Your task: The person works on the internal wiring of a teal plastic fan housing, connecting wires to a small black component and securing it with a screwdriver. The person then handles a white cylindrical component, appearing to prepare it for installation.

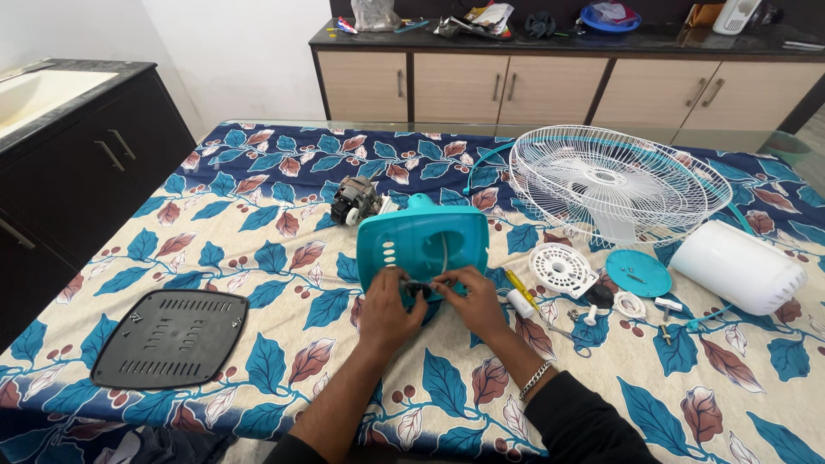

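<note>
A teal plastic fan base (421, 242) stands tilted on the leaf-patterned tablecloth (258, 258) in the middle. My left hand (386, 308) and my right hand (469, 299) meet at its lower edge, both pinching a small dark part (418, 290) between their fingertips. My right wrist wears a metal bracelet (534, 378). A small electric motor (355, 200) lies just behind the base.
A white wire fan guard (615, 182) lies at the right rear, with a white motor cover (737, 265), a teal round disc (638, 272), a white vented disc (562, 267) and a yellow screwdriver (517, 284) near it. A black vented plate (172, 336) lies front left. A cluttered cabinet (567, 77) stands behind.
</note>
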